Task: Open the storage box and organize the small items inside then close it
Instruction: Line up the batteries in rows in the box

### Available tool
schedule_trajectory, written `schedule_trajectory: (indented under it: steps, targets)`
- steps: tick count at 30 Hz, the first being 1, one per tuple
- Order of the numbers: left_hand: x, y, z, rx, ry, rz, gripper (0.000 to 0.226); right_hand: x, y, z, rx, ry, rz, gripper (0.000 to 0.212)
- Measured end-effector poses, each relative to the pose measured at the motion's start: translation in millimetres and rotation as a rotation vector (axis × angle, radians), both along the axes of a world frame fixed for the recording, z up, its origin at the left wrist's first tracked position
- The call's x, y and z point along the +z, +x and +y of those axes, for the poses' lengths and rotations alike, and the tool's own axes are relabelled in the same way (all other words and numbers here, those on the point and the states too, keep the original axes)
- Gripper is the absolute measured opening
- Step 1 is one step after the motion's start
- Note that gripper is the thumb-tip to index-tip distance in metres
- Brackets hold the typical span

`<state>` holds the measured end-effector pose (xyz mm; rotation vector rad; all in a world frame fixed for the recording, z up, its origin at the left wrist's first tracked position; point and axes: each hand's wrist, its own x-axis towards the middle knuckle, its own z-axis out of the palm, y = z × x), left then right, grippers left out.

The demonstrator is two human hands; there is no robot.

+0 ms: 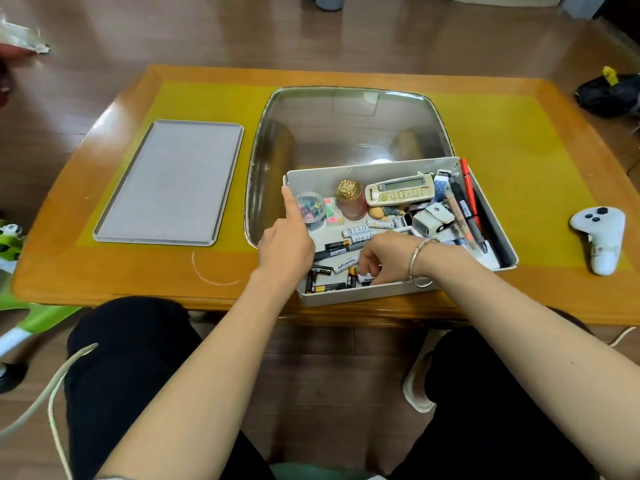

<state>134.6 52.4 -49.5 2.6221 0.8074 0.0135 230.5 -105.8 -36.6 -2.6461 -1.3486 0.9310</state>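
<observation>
A low wooden table (104,271) with a yellow mat stands on a brown plank floor. My right hand (384,259) curls its fingertips down among the loose batteries (329,268) in the near corner of the storage box (349,296); whether they already pinch one I cannot tell, as the fingers hide the contact. My left hand (285,244) rests on the box's left wall, index finger stretched straight along the rim, the others loosely folded. The box sits at the table's near edge, partly over a clear plastic tub (346,126), its long axis running left to right and turned a little, the right end farther from me. Its grey lid (169,181) lies flat well to the left, long axis pointing away from me. Pens (464,206) lie along the right wall. My judgement: the box overhangs the near edge slightly, so a hard pull on the rim could tip it toward my lap, and round batteries may roll out of a hasty grasp.
</observation>
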Motion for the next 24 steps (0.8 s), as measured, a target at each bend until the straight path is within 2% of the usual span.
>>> schedule_trajectory:
  steps: [3,8,11,15,18,21,24]
  targets:
    - [1,-2,2,-0.018,-0.035,-0.012,0.089,-8,1,11,0.045,-0.057,-0.034,0.017]
    - [0,-7,14,-0.083,-0.115,-0.09,0.076,-12,10,14,-0.07,0.122,-0.214,0.01]
    - [-2,-13,23,-0.133,-0.169,-0.123,0.067,-9,17,6,-0.122,0.158,-0.2,0.013]
    - [-6,-15,25,-0.134,-0.195,-0.127,0.065,-6,18,-5,-0.065,0.0,-0.17,0.039]
    - [-8,-15,22,-0.118,-0.175,-0.143,0.065,-9,16,-5,0.008,-0.125,-0.241,0.035]
    - [-10,-15,21,-0.103,-0.172,-0.141,0.066,-11,15,-1,-0.04,-0.01,-0.2,0.025]
    - [-11,-15,21,-0.09,-0.166,-0.14,0.066,-9,12,11,-0.113,0.165,-0.156,0.03]
